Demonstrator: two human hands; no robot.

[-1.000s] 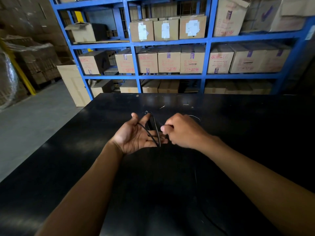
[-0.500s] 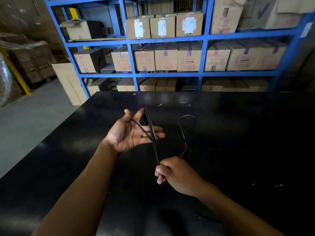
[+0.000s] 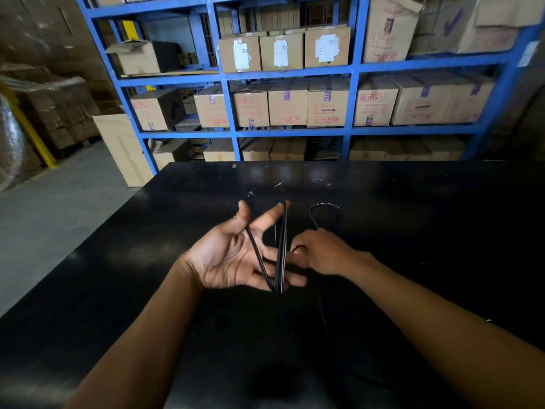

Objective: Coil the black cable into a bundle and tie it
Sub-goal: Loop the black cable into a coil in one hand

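Observation:
The black cable (image 3: pixel 281 249) is looped in several turns around the spread fingers of my left hand (image 3: pixel 233 258), which is held palm up over the black table (image 3: pixel 413 219). One strand crosses the palm from the thumb down to the little finger. My right hand (image 3: pixel 320 252) is just right of the loops, its fingers closed on the cable's free run behind my left fingers. A loose thin length of the cable arcs on the table beyond my right hand and trails down toward me, hard to see against the dark top.
Behind the table stands a blue metal rack (image 3: pixel 351 84) stacked with cardboard boxes (image 3: pixel 327 103). A tall carton (image 3: pixel 126 149) leans at the rack's left end on the grey floor (image 3: pixel 50 208). Small light scraps (image 3: pixel 277 185) lie near the table's far edge.
My right hand has come back up from near me to the loops on my left hand, laying another turn of cable around the fingers. My left hand has stayed spread.

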